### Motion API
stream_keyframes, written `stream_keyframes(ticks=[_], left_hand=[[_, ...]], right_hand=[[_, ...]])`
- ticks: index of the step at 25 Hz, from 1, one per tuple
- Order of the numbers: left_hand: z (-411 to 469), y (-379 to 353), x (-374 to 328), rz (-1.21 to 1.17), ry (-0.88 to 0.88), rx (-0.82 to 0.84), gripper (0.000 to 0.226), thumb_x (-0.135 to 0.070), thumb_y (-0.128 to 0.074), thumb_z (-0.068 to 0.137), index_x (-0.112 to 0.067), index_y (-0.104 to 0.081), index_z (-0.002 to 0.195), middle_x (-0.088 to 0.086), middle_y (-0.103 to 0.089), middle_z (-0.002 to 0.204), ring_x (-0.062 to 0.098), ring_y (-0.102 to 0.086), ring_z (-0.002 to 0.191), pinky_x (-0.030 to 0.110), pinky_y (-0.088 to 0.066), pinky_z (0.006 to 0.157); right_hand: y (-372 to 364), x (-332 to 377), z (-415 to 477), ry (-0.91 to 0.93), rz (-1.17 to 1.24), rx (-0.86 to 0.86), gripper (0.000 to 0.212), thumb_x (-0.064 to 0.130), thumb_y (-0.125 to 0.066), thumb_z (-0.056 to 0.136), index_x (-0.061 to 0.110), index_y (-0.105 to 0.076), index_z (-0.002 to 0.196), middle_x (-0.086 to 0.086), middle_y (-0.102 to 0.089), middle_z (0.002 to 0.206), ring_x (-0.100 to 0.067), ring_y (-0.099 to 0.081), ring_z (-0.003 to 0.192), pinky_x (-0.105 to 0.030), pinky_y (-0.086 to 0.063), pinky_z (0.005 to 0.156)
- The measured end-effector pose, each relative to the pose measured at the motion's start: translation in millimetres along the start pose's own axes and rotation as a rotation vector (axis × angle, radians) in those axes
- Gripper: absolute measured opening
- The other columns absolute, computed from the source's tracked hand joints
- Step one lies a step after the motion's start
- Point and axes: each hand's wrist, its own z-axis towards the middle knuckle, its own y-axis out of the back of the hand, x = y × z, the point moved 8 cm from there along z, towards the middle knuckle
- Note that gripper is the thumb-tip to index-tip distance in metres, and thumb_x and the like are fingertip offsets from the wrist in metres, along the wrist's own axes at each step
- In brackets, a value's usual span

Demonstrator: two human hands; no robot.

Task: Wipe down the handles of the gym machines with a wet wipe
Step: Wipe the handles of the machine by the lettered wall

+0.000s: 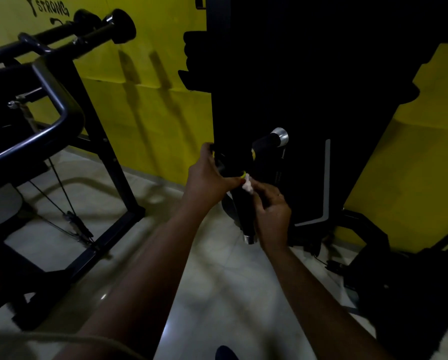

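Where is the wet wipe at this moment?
In the head view, near the centre: the right hand pinches the wipe against the top of the near black handle, beside the left hand, which grips the bar above it.

Can make out only a white scrap of the wet wipe (247, 184), otherwise buried under the pinching fingers of the right hand (272, 214). Cannot see the fingertips of the left hand (207, 178), curled behind a dark bar (221, 165). Lost in shadow from 12 to 3 o'clock: machine body (308, 74). Cropped at 11 o'clock: wall lettering (52, 7). Cropped at 6 o'clock: a dark shoe (225, 353).
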Motion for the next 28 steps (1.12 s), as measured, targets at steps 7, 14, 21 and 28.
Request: stream_keyframes(ticks=[7, 14, 21, 28], left_hand=[[-8.7, -26.0, 39.4, -0.353, 0.187, 0.025, 0.067, -0.026, -0.092, 0.057, -0.023, -0.060, 0.116, -0.004, -0.069, 0.109, 0.013, -0.065, 0.101, 0.043, -0.054, 0.091], [-4.5, -31.1, 48.8, -0.419, 0.300, 0.062, 0.051, -0.035, -0.088, 0.040, -0.024, -0.070, 0.086, 0.003, -0.074, 0.089, 0.020, -0.070, 0.091, 0.048, -0.057, 0.084], [-4.1, -31.7, 46.3, -0.393, 0.334, 0.101, 0.061, -0.038, -0.090, 0.036, -0.019, -0.072, 0.091, 0.004, -0.075, 0.087, 0.021, -0.072, 0.087, 0.048, -0.059, 0.080], [-3.5, -34.2, 47.9, -0.409, 0.347, 0.137, 0.074, -0.043, -0.088, 0.026, -0.017, -0.071, 0.093, 0.005, -0.075, 0.090, 0.022, -0.072, 0.089, 0.048, -0.058, 0.081]], right_hand=[[5.3, 6.9, -57.1, 0.511, -0.347, 0.082, 0.032, 0.028, -0.050, 0.100, 0.006, -0.072, 0.106, -0.010, -0.067, 0.109, -0.021, -0.062, 0.100, -0.037, -0.054, 0.083], [-10.4, -12.6, -73.6, 0.603, -0.504, 0.164, 0.022, 0.013, -0.056, 0.096, 0.002, -0.070, 0.109, -0.012, -0.064, 0.107, -0.030, -0.059, 0.094, -0.041, -0.056, 0.073], [-37.4, 39.4, -40.5, 0.794, -0.541, 0.057, 0.018, -0.001, -0.065, 0.088, -0.009, -0.066, 0.104, -0.018, -0.054, 0.113, -0.031, -0.050, 0.087, -0.033, -0.046, 0.076], [-26.9, 6.9, -66.9, 0.810, -0.499, 0.177, 0.018, -0.002, -0.062, 0.089, -0.006, -0.061, 0.106, -0.016, -0.053, 0.107, -0.029, -0.051, 0.085, -0.040, -0.054, 0.072]])
